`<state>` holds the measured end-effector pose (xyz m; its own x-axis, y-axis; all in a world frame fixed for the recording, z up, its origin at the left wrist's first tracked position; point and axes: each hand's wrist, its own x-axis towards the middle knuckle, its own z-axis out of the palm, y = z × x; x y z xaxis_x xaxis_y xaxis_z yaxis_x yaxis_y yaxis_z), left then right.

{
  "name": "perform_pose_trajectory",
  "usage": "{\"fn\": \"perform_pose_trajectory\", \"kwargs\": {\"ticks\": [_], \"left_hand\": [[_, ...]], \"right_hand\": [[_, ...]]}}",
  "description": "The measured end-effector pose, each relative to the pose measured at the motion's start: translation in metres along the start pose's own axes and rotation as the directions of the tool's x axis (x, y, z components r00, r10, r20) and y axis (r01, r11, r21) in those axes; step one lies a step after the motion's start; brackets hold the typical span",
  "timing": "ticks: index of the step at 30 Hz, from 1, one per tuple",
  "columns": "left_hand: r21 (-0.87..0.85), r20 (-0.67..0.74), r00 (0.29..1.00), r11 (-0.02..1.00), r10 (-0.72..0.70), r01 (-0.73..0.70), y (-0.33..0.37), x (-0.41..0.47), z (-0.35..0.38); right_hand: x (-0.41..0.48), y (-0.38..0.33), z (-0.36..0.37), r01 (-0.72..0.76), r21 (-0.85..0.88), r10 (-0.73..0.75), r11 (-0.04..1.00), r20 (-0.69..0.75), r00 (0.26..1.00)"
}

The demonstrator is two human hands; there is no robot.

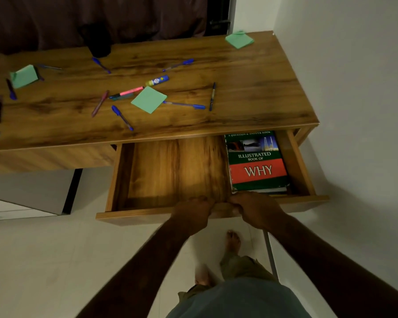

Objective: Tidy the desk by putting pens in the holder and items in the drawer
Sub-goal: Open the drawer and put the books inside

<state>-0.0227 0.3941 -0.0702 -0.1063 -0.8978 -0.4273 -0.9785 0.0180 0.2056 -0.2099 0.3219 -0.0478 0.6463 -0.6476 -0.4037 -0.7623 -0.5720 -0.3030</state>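
The wooden drawer (pixel 133 214) stands pulled out under the desk (pixel 251 88). My left hand (pixel 193 214) and my right hand (pixel 255 210) both grip the top edge of its front panel, side by side. A green and red book (pixel 256 161) lies in the drawer's right part. Several blue pens (pixel 122 117) lie scattered on the desk, with a pink highlighter (pixel 130 91), a glue stick (pixel 157 80) and green sticky-note pads (pixel 148 99). A dark pen holder (pixel 99 42) stands at the desk's back edge.
A white wall runs along the desk's right end. A dark curtain hangs behind the desk. A grey cabinet (pixel 28 191) stands low at the left. My bare feet are on the pale floor below the drawer.
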Motion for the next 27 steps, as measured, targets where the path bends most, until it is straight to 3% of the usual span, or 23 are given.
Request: {"fn": "perform_pose_trajectory", "kwargs": {"ticks": [3,7,14,19,27], "left_hand": [[-0.050,0.044,0.999,0.999,-0.010,0.012,-0.007,0.014,-0.010],[-0.036,0.027,0.999,0.998,-0.046,0.047,-0.015,0.033,-0.025],[0.102,-0.323,0.940,0.984,-0.108,0.148,-0.024,0.069,-0.068],[0.183,-0.439,0.893,0.962,-0.103,0.201,-0.031,0.098,-0.082],[0.173,-0.408,0.883,0.930,-0.232,0.324,-0.041,0.143,-0.104]], "right_hand": [[0.016,0.004,-0.009,-0.028,0.018,0.028,0.999,0.020,0.999],[0.039,0.010,-0.025,-0.073,-0.085,0.066,0.994,-0.088,0.994],[0.079,0.015,-0.053,-0.132,-0.205,0.065,0.970,-0.302,0.951],[0.104,0.023,-0.064,-0.126,-0.230,0.023,0.965,-0.406,0.913],[0.148,0.038,-0.089,-0.117,-0.254,-0.008,0.960,-0.442,0.897]]}}
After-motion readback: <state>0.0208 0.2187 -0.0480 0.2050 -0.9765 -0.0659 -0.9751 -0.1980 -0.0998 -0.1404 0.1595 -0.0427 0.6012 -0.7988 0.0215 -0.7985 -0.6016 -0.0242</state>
